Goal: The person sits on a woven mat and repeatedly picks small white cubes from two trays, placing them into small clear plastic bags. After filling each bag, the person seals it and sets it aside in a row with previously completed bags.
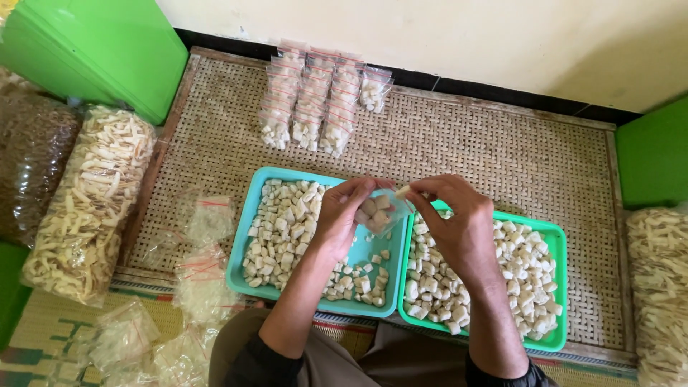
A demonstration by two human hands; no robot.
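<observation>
- Lying at the far left, beside the left edge of the woven mat [502, 150], a large clear bag of pale strips [89, 201] is seen, with a bag of dark contents [32, 168] to its left and a green bin [93, 54] above it.
- Empty little clear bags with red seals [204, 269] are scattered along the mat's near left corner.
- Filled, sealed bags of pale cubes [315, 104] are laid in rows near the mat's far edge.
- A teal tray [247, 276] of pale cubes is set on the mat toward its near edge, the cubes heaped mostly on its left side.
- The left hand [344, 215] is closed around a small clear bag [380, 213], held open above the seam between the two trays and already partly filled with cubes.
- A single pale cube [403, 191] is pinched between thumb and fingertips of the right hand [459, 222], just at the bag's mouth.
- A green tray [555, 287] of the same cubes is set touching the teal one on its right.
- Another bag of pale strips [659, 287] is seen past the mat's right edge, below a green box [652, 154].
</observation>
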